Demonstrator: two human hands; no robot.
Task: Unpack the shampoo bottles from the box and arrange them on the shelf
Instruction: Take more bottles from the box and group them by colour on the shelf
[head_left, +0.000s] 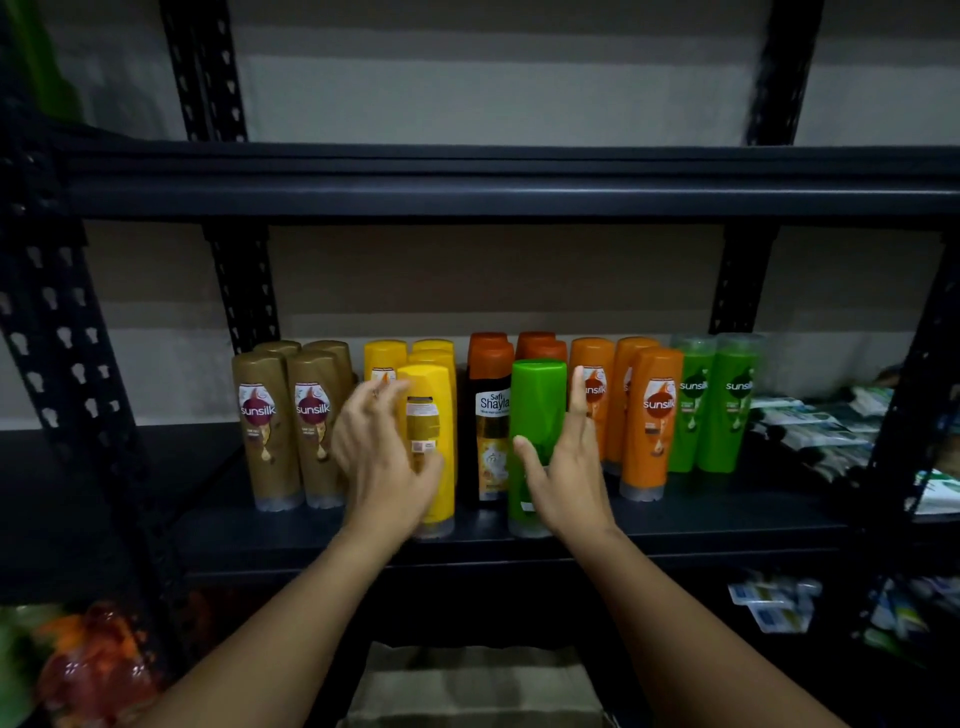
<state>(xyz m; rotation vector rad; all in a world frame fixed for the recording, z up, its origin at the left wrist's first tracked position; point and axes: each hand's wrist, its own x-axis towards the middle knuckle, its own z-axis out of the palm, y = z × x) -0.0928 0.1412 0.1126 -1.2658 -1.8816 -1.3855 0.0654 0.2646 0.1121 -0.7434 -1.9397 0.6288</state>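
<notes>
Rows of shampoo bottles stand on the dark shelf (675, 519): brown ones (267, 426), yellow ones, a black bottle (491, 431), orange ones (652, 415) and green ones (727, 405). A yellow bottle (431, 405) stands near the front edge with its back label facing me. My left hand (384, 457) is against its left side, fingers loose and blurred. A green bottle (537, 400) stands at the front edge. My right hand (566, 467) is beside it with straight fingers, the thumb touching its front. The cardboard box (467, 680) sits below the shelf.
Packets (821, 426) lie piled at the shelf's right end, with more packets (774, 608) on the level below. A clear bag of coloured items (93, 665) is at lower left. Black perforated uprights (57, 332) frame the shelf. The left part of the shelf board is bare.
</notes>
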